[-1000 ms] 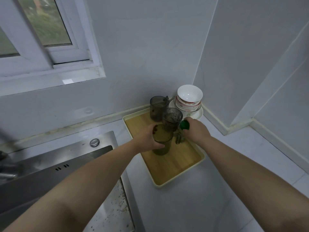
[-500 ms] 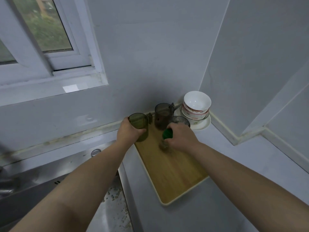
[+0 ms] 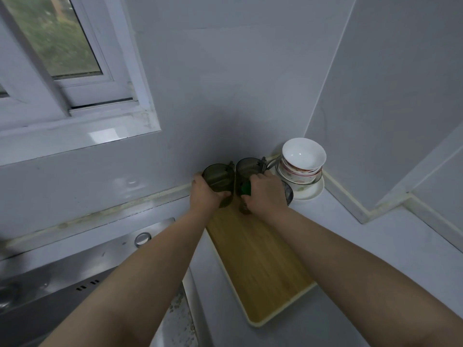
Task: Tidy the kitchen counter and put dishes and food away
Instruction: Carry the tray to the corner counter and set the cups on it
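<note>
Head view, left hand [image 3: 206,196] gripping smoky olive translucent mug [image 3: 217,177]

Two bare forearms [image 3: 155,266], bare hands [image 3: 206,196]

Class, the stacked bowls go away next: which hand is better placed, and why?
Likely the right hand: it sits beside the bowls, though holding a green object; the left hand is farther away, gripping a mug.
</note>
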Motion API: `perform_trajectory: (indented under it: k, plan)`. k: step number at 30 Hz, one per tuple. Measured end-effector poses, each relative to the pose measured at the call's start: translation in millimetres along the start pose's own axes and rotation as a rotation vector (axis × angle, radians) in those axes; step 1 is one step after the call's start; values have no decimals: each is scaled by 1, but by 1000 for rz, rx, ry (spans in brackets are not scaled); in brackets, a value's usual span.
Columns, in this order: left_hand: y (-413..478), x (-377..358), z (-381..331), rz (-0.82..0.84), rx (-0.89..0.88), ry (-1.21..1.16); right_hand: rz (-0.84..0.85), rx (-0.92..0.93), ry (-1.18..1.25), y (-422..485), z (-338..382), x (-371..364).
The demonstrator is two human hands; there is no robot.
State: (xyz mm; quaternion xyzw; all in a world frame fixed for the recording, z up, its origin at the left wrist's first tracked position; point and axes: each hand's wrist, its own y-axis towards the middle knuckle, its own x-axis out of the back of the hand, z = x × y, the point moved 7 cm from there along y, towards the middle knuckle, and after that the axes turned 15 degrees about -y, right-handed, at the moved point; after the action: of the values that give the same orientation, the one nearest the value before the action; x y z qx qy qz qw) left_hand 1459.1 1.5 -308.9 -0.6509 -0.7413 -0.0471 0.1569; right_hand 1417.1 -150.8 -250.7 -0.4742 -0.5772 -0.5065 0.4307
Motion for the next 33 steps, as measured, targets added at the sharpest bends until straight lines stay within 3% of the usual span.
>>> perform_trajectory:
  k: [9, 16, 23, 33]
  plan:
    - [5, -11, 11, 95, 79, 42, 2, -38, -45, -2, -2, -7]
    - [-24, -13, 5, 170, 143, 260, -10, -76, -10, -24, -20, 11]
    - [-90, -23, -48, 249, -115, 367, -34, -180, 14, -77, -57, 50]
    - [-237, -62, -138, 410, -891, 600, -63, -288, -97, -199, -120, 121]
